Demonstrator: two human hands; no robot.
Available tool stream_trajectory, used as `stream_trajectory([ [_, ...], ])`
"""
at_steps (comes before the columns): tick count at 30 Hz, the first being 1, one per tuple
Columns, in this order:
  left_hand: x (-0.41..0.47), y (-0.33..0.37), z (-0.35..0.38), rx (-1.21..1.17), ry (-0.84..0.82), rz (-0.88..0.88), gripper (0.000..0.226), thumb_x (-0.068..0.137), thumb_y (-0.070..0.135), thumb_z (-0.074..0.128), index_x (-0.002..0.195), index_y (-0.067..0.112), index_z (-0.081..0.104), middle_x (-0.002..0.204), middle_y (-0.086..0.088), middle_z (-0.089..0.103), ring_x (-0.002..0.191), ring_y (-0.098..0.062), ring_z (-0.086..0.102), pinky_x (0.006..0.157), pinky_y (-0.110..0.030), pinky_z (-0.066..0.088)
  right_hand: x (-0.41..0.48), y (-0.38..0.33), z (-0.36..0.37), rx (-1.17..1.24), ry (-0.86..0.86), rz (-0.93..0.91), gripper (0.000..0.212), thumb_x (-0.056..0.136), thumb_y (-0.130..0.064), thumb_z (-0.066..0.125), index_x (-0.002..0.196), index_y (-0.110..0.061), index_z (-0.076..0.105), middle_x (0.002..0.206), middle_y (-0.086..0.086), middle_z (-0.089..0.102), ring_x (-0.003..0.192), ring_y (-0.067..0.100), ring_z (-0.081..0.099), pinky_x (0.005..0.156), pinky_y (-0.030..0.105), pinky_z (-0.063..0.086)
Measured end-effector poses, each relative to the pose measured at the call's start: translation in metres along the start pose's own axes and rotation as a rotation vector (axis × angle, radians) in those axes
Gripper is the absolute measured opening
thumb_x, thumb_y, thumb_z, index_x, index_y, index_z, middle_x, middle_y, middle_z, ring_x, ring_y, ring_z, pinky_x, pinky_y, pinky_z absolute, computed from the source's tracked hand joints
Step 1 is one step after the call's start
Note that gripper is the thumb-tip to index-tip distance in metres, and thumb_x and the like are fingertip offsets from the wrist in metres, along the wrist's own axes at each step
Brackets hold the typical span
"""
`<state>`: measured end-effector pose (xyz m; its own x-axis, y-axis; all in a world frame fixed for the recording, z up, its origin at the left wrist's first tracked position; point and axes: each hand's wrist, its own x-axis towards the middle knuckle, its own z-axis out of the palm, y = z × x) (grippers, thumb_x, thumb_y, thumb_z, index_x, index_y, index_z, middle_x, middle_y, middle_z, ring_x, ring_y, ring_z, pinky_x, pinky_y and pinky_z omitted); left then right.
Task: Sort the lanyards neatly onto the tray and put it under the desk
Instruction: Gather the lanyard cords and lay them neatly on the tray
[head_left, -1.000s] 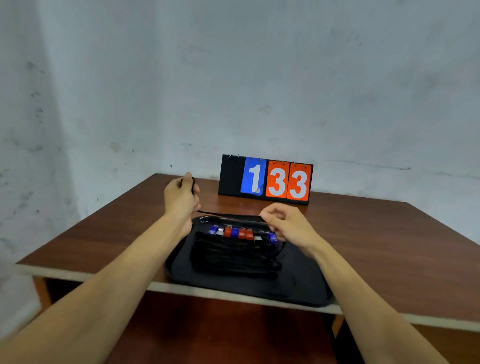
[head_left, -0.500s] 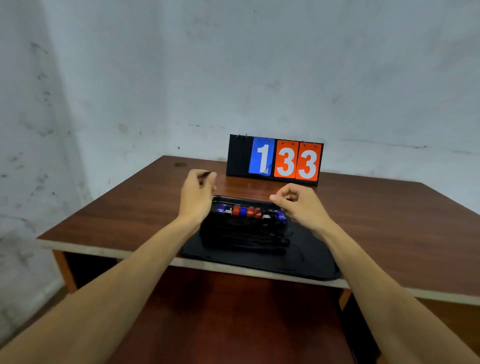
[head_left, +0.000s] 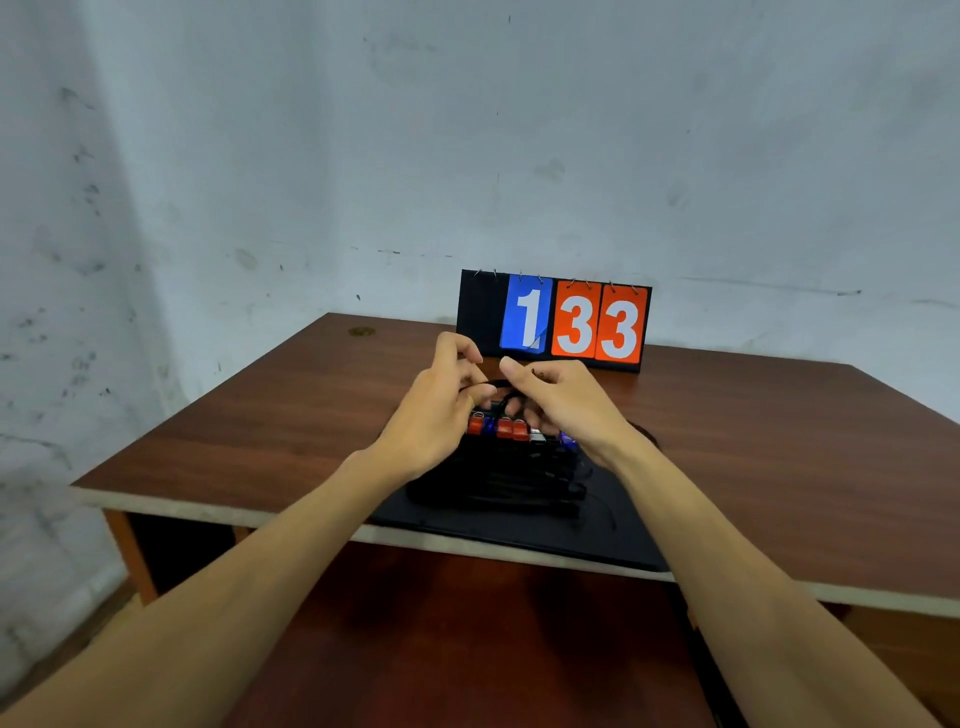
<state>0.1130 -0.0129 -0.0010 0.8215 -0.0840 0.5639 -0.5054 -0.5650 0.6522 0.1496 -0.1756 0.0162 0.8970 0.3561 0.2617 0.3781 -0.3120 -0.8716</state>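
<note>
The brown desk (head_left: 260, 436) bears a black tray (head_left: 519, 534) at its near edge and a scoreboard (head_left: 553, 319) behind.

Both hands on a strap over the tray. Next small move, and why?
Probably lay the strap on the stack, its end in line with the clips. The left hand and right hand hold it just above the stack's far end; the rest lie folded on the tray.
</note>
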Motion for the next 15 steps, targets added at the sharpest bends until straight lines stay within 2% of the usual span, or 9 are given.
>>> stream_trajectory([
  [4,0.000,-0.005,0.002,-0.020,-0.003,-0.014,0.030,0.092,0.013,0.058,0.108,0.020,0.033,0.077,0.004,0.066,0.084,-0.008,0.066,0.083,-0.028,0.053,-0.002,-0.002,0.001,-0.043,0.022,-0.062,0.027,0.088,-0.036,0.064,0.084,-0.010,0.071,0.069,0.002,0.067,0.049,0.003,0.050,0.048,0.011,0.040],
  [8,-0.003,-0.016,-0.002,0.067,0.002,-0.079,0.033,0.089,0.016,0.063,0.111,0.021,0.038,0.080,0.004,0.060,0.076,-0.009,0.062,0.068,-0.020,0.047,-0.008,-0.006,-0.006,0.102,-0.011,-0.040,0.026,0.089,-0.029,0.064,0.086,-0.004,0.070,0.067,0.003,0.066,0.047,0.006,0.047,0.044,0.013,0.037],
  [13,-0.010,-0.038,-0.006,0.204,0.051,-0.166,0.016,0.090,0.008,0.060,0.102,0.017,0.056,0.096,0.004,0.052,0.083,-0.007,0.051,0.069,-0.012,0.042,-0.014,-0.007,-0.021,0.347,-0.017,0.001,0.019,0.089,-0.023,0.062,0.082,-0.006,0.069,0.068,0.003,0.065,0.045,0.006,0.045,0.040,0.015,0.034],
  [15,-0.014,-0.048,-0.009,0.073,0.006,-0.258,0.009,0.090,0.013,0.062,0.098,0.016,0.061,0.096,0.001,0.059,0.083,-0.011,0.055,0.073,-0.016,0.046,-0.016,-0.003,-0.027,0.362,-0.006,0.012,0.018,0.089,-0.022,0.063,0.080,-0.008,0.068,0.069,0.003,0.066,0.046,0.007,0.045,0.041,0.015,0.036],
])
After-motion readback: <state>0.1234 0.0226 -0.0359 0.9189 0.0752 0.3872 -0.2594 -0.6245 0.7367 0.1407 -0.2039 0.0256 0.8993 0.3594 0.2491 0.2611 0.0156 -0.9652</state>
